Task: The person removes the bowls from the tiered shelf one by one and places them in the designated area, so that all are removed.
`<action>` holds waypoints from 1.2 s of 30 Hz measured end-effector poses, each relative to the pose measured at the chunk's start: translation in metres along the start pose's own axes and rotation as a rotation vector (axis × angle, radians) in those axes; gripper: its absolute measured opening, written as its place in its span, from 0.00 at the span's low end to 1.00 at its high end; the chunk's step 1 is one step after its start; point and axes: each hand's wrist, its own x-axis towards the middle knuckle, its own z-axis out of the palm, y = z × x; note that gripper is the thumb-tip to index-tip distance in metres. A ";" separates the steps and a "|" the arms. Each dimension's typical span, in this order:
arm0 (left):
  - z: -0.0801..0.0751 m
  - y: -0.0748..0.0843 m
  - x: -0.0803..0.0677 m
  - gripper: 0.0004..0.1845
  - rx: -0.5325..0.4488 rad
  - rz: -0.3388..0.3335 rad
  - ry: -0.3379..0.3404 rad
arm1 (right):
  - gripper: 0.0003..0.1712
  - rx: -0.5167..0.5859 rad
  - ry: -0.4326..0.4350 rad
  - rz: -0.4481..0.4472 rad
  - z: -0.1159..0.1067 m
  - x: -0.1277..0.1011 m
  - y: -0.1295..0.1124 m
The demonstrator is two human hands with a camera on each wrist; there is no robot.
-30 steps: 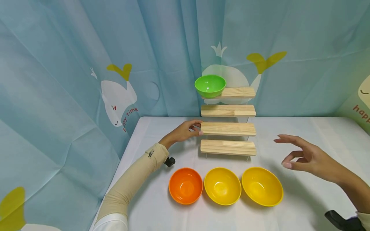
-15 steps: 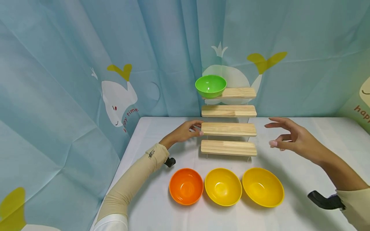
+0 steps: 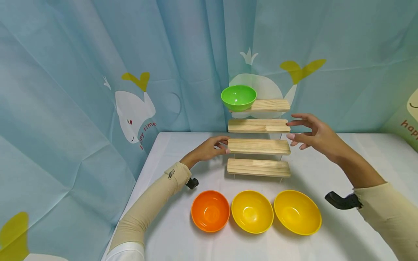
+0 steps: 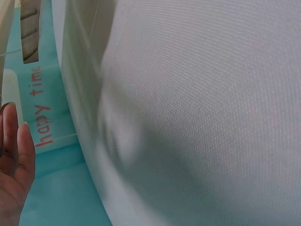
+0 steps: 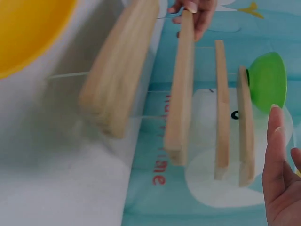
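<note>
A stepped rack with several pale wooden shelves (image 3: pixel 258 146) stands at the table's back, over thin clear supports. My left hand (image 3: pixel 209 148) grips the left end of the second shelf from the bottom, thumb in front; the right wrist view shows its fingers (image 5: pixel 203 21) wrapped at that end. Beside the rack's right end, my right hand (image 3: pixel 315 136) hovers with fingers spread and nothing held, its fingertips close to the second shelf from the top. On the left of the top shelf sits a green bowl (image 3: pixel 238 98).
In front of the rack, an orange bowl (image 3: pixel 210 211) and two yellow bowls, one in the middle (image 3: pixel 252 212) and one at right (image 3: pixel 297 212), stand in a row on the white tablecloth (image 3: pixel 176 232). A blue whale-print curtain (image 3: pixel 196 65) hangs behind and along the left.
My right hand has moved left and away from me, from above the table at the right to the rack's right end. The left hand and the bowls have stayed in place.
</note>
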 end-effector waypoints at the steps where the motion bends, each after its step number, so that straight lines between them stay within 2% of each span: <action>1: -0.001 0.005 -0.002 0.32 0.004 0.001 -0.004 | 0.36 0.006 -0.001 0.004 0.000 0.004 -0.002; 3: -0.002 0.014 -0.007 0.32 0.009 0.003 -0.005 | 0.37 0.016 -0.004 0.010 0.001 0.011 -0.006; 8: -0.003 0.017 -0.010 0.31 0.008 0.012 -0.005 | 0.39 0.040 -0.030 0.017 0.005 0.028 -0.014; 10: -0.003 0.016 -0.009 0.31 0.010 0.016 -0.011 | 0.39 0.044 -0.036 0.017 0.007 0.035 -0.018; 17: 0.002 -0.023 0.010 0.31 -0.012 0.013 0.020 | 0.40 0.023 -0.023 0.012 0.015 0.058 -0.028; 25: 0.003 -0.024 0.009 0.31 -0.017 0.004 0.045 | 0.48 0.033 -0.005 0.041 0.022 0.081 -0.042; 36: 0.004 -0.023 0.010 0.31 -0.008 0.008 0.037 | 0.56 0.098 -0.035 0.091 0.032 0.106 -0.053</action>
